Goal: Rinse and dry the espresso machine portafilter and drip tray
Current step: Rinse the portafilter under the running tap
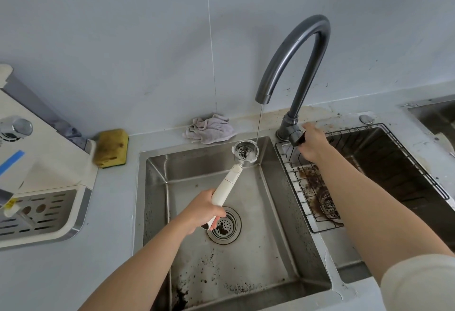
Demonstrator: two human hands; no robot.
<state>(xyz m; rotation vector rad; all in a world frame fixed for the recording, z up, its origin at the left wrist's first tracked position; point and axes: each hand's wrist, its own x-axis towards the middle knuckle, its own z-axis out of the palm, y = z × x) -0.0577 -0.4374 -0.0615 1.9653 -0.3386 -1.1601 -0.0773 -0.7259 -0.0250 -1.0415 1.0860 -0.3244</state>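
While water (259, 123) runs into the portafilter (246, 153), left fingers (218, 215) curled round its handle (226, 187), right fingers (306, 147) gripping the faucet lever (296, 137).

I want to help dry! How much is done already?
Done: nothing fully yet. In hand: the left hand holds the white-handled metal portafilter under the thin stream from the curved grey tap, dark grounds inside; the right hand grips the tap lever. Left: drying with the crumpled pale cloth, and the slotted metal drip tray, not yet off the cream espresso machine.

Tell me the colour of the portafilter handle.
The portafilter handle is cream white, seen best in the head view.
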